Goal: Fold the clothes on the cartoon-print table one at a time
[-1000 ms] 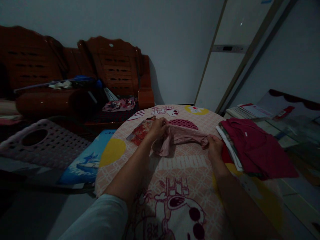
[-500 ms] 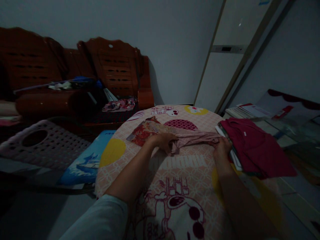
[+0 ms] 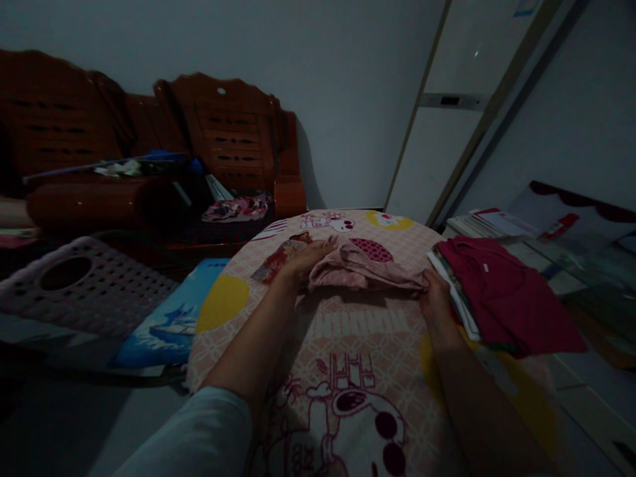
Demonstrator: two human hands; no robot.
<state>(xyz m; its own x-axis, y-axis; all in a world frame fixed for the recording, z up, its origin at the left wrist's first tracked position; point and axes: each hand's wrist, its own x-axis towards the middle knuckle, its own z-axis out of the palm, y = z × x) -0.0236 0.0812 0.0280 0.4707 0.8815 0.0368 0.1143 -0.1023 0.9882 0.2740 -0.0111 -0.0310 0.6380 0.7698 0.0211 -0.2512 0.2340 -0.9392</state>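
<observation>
A dusty-pink garment [image 3: 365, 268] is stretched sideways between my hands over the round table; its exact kind is not clear. My left hand [image 3: 311, 257] is closed on its left end, fingers along the upper edge and partly hidden by folds. The right end is bunched in my right hand [image 3: 435, 290], which is shut around it. A shadow lies under the garment's lower edge, so that part hangs just off the cloth. Left of my left hand, a red and brown patterned fabric [image 3: 281, 258] lies flat, possibly part of the same garment.
The table wears a pink patterned tablecloth [image 3: 358, 331]. A stack of folded clothes with a magenta top [image 3: 507, 291] sits at its right. Left are a woven basket [image 3: 124, 291] and a blue picture-printed item [image 3: 169, 324]. Behind stands a wooden sofa [image 3: 223, 132] holding clothes.
My left hand has moved left and away from me, its fingers now at the garment's upper left edge. The garment, narrow and bunched before, is spread wider. My right hand shifted slightly left.
</observation>
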